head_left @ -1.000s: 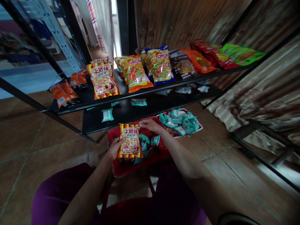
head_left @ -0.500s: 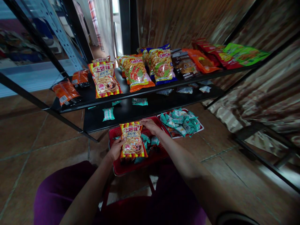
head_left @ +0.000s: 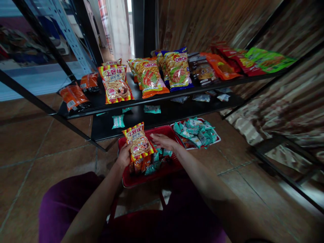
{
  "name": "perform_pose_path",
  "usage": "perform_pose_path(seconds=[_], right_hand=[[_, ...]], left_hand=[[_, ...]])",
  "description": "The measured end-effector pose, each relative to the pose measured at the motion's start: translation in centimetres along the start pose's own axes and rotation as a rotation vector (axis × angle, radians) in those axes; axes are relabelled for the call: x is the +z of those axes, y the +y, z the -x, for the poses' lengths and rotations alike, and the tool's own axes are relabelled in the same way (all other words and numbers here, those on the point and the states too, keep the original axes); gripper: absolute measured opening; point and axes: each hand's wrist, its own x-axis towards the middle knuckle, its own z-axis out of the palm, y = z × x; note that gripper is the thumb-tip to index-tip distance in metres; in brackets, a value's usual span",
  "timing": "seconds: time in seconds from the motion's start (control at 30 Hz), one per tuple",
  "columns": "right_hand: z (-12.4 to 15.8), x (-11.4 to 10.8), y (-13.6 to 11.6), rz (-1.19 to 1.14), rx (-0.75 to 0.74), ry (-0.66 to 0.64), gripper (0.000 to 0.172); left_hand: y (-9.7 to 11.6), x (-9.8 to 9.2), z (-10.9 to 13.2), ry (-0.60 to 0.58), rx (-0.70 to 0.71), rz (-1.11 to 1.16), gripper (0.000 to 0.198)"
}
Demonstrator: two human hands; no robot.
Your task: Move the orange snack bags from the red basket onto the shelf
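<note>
Head view: left hand (head_left: 124, 156), centre of frame, grasping 1 bag (head_left: 138, 143) by its left edge. Bag: over the basket (head_left: 165, 130), right of and above that hand; tilted, long axis upper left to lower right. Right hand (head_left: 164, 141): just right of the bag, fingers extended, nothing seen in grasp, contact unclear; left hand nearer. Counts, left to right: orange packs (head_left: 73, 96), 2; matching bags (head_left: 116, 84), 2, one mostly hidden; teal packs (head_left: 118, 122) on lower shelf (head_left: 136, 116), 4 visible; basket, 1, contents overlapping, uncounted; tray (head_left: 218, 139), right of centre, 1, heaped, uncounted.
</note>
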Motion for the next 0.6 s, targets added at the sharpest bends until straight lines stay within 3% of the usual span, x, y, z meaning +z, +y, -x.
perform_pose_path(seconds=[0.2,0.6], right_hand=[[1.5,0.4,1.4,-0.061,0.018,-0.177,0.044],[1.5,2.3,2.2,-0.374,0.008,0.042,0.021]], left_hand=[[-0.3,1.2,-0.7,0.052,0.024,0.123,0.031],[0.7,3.1,-1.2,0.078,0.037,0.174,0.038]])
